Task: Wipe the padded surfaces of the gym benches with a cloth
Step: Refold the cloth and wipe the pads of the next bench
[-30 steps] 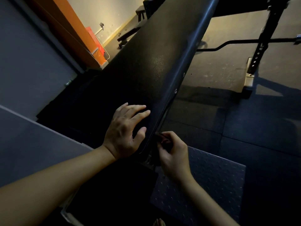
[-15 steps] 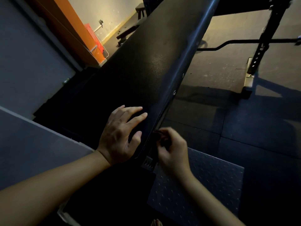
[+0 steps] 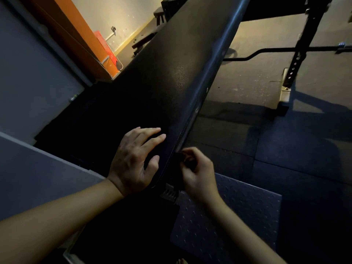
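Your left hand (image 3: 133, 159) lies spread, fingers flat on the bench pad (image 3: 162, 82) near its lower right edge. Right hand (image 3: 198, 174) is curled against the underside of that edge; too dark to tell whether it pinches anything. No cloth in view, so can't place it. Judging by that, wiping isn't underway: the whole pad is likely left, plus the far bench (image 3: 142, 40).

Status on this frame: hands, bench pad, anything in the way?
Left hand flat on bench pad, fingers spread. Right hand curled at pad's right edge; grip unclear in dim light. No cloth plainly visible. Nothing seen blocking the pad.
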The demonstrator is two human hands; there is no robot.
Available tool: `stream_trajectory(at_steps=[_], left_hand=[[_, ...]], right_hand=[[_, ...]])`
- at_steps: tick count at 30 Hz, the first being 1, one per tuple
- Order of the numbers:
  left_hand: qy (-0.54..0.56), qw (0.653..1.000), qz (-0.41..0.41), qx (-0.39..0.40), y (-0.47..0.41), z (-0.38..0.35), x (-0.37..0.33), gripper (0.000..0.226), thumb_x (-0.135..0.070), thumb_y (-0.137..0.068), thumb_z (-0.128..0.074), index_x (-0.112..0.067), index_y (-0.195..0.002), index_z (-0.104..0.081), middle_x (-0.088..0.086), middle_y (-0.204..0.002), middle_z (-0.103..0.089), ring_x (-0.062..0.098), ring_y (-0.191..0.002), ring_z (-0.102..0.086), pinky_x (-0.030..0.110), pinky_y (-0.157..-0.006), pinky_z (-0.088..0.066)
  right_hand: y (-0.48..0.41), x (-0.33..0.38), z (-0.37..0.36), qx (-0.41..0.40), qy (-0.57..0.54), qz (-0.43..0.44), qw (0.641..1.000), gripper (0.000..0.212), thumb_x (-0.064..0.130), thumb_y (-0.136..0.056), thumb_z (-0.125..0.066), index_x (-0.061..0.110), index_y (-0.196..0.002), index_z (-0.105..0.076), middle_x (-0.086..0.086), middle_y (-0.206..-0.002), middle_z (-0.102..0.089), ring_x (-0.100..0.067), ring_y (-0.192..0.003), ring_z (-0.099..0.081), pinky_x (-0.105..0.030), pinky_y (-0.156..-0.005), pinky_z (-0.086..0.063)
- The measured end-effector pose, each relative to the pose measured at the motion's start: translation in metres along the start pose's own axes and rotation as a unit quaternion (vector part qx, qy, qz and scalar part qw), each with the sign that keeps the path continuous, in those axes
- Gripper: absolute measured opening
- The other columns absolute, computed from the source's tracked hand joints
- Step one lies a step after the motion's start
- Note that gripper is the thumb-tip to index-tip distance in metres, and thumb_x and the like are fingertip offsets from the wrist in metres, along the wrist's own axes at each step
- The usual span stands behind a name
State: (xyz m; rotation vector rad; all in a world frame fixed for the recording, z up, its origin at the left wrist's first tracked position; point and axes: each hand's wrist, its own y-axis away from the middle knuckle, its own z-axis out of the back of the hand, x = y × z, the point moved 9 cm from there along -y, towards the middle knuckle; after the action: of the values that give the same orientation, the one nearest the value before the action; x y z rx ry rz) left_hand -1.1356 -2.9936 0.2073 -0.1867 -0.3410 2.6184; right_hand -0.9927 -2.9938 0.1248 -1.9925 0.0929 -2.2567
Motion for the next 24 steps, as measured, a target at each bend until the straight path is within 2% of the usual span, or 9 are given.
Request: stream_trajectory(at_steps=[2,4,7,9,11,15,17,20,24], left_hand=[[0.002,1.000,0.004,-0.002,0.000,0.000,0.000,0.055,-0.033,-0.088,-0.047,-0.008,-0.134,-0.065,0.009,-0.144,-0.057,0.027,-0.132,-0.053,0.051,-0.116,-0.034],[0.004,1.000,0.005,-0.003,0.000,0.000,0.000,0.056,-0.033,-0.088,-0.047,-0.007,-0.134,-0.065,0.009,-0.144,-0.057,0.027,-0.132,-0.053,0.051,-0.115,-0.034],[0.003,1.000,0.005,0.005,-0.001,-0.001,0.001,0.056,-0.033,-0.087,-0.046,-0.008,-0.133,-0.065,0.009,-0.143,-0.058,0.026,-0.132,-0.053,0.051,-0.114,-0.035],[0.004,1.000,0.007,0.007,-0.002,0.000,0.002,0.055,-0.033,-0.087,-0.047,-0.008,-0.133,-0.066,0.009,-0.143,-0.058,0.027,-0.131,-0.054,0.051,-0.114,-0.035],[0.003,1.000,0.007,0.005,0.000,0.000,0.001,0.054,-0.033,-0.088,-0.047,-0.008,-0.133,-0.066,0.009,-0.142,-0.058,0.027,-0.131,-0.053,0.050,-0.115,-0.033],[0.005,1.000,0.011,0.004,-0.001,0.001,0.000,0.054,-0.034,-0.088,-0.048,-0.009,-0.132,-0.065,0.008,-0.142,-0.058,0.027,-0.131,-0.053,0.049,-0.114,-0.034],[0.007,1.000,0.015,0.006,-0.002,0.000,0.001,0.054,-0.034,-0.088,-0.048,-0.009,-0.132,-0.066,0.008,-0.142,-0.058,0.027,-0.131,-0.054,0.051,-0.112,-0.036],[0.003,1.000,0.017,0.009,-0.001,0.000,0.001,0.055,-0.034,-0.087,-0.047,-0.010,-0.132,-0.066,0.007,-0.143,-0.058,0.027,-0.130,-0.054,0.052,-0.112,-0.036],[0.005,1.000,0.017,0.011,-0.001,0.000,0.001,0.054,-0.034,-0.087,-0.048,-0.010,-0.132,-0.066,0.007,-0.142,-0.058,0.027,-0.130,-0.054,0.051,-0.112,-0.035]], right_hand=[[-0.009,0.003,0.006,-0.023,0.017,0.014,0.999,0.018,0.002,-0.090,-0.064,0.017,-0.100,-0.069,0.007,-0.089,-0.069,-0.007,-0.081,-0.066,-0.030,-0.072,-0.057],[-0.055,0.002,0.026,-0.082,0.049,0.014,0.995,0.015,0.002,-0.089,-0.064,0.016,-0.094,-0.066,0.002,-0.084,-0.066,-0.013,-0.075,-0.065,-0.039,-0.070,-0.059],[-0.137,-0.008,0.059,-0.133,0.086,-0.035,0.987,0.012,0.008,-0.094,-0.064,0.020,-0.093,-0.060,0.001,-0.085,-0.065,-0.013,-0.078,-0.067,-0.042,-0.074,-0.061],[-0.149,-0.010,0.064,-0.151,0.098,-0.053,0.982,0.010,0.010,-0.095,-0.063,0.019,-0.095,-0.060,0.000,-0.089,-0.065,-0.016,-0.083,-0.068,-0.043,-0.079,-0.061],[-0.115,-0.009,0.051,-0.141,0.080,-0.052,0.985,0.013,0.002,-0.092,-0.061,0.015,-0.092,-0.061,-0.002,-0.085,-0.064,-0.017,-0.079,-0.065,-0.044,-0.075,-0.059],[-0.015,0.002,0.006,0.004,0.052,0.009,0.999,0.026,-0.003,-0.084,-0.061,0.017,-0.099,-0.068,0.003,-0.089,-0.069,-0.011,-0.081,-0.065,-0.031,-0.073,-0.054],[-0.033,0.008,0.017,-0.018,0.100,0.035,0.994,0.029,-0.001,-0.083,-0.063,0.016,-0.105,-0.070,0.000,-0.097,-0.071,-0.015,-0.088,-0.066,-0.032,-0.079,-0.055],[-0.112,0.002,0.049,-0.072,0.139,0.001,0.988,0.019,0.003,-0.088,-0.063,0.017,-0.100,-0.065,-0.002,-0.094,-0.068,-0.020,-0.086,-0.068,-0.045,-0.078,-0.060],[-0.129,-0.001,0.055,-0.106,0.121,-0.026,0.987,0.016,0.004,-0.092,-0.061,0.020,-0.096,-0.061,-0.002,-0.092,-0.066,-0.019,-0.086,-0.068,-0.045,-0.077,-0.061]])
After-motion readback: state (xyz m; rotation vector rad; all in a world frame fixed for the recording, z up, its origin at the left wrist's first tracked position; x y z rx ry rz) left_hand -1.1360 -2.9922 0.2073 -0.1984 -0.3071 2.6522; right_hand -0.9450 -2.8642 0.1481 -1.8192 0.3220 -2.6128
